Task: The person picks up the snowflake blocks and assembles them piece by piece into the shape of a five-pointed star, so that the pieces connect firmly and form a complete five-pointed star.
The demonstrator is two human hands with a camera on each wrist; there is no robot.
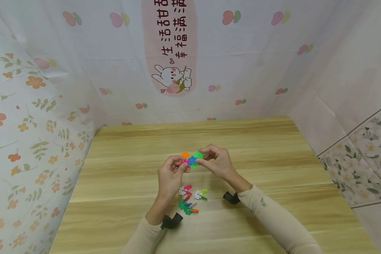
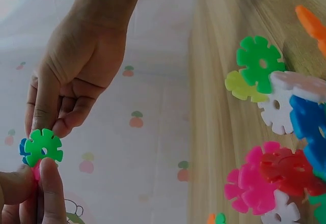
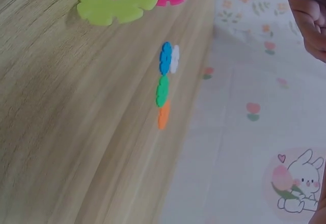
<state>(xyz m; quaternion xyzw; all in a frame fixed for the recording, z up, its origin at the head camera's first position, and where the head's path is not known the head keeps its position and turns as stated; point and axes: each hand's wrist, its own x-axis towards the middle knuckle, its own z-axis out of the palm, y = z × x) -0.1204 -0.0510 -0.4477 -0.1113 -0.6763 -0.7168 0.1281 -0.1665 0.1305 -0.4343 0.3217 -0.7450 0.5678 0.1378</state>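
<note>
In the head view, both hands meet over the table at a small joined cluster of notched plastic snowflake discs. My left hand point(image 1: 170, 176) pinches a pink disc point(image 2: 36, 171) between thumb and fingers. Beside it, a blue disc point(image 1: 191, 161) lies between the hands, and the thumb of my right hand point(image 1: 218, 162) grips its edge. A green disc point(image 2: 44, 147) overlaps these in the left wrist view. Another green disc point(image 1: 198, 154) and an orange disc point(image 1: 185, 154) show just behind the fingers; whether they belong to the cluster I cannot tell.
Several joined discs lie nearer the body: white with pink point(image 1: 182, 191), white with yellow-green point(image 1: 198, 194), dark green with orange point(image 1: 188, 210). A row with blue point(image 3: 165, 58), white, green and orange discs stands near the far table edge. Patterned curtains point(image 1: 114, 70) enclose the wooden table point(image 1: 114, 197).
</note>
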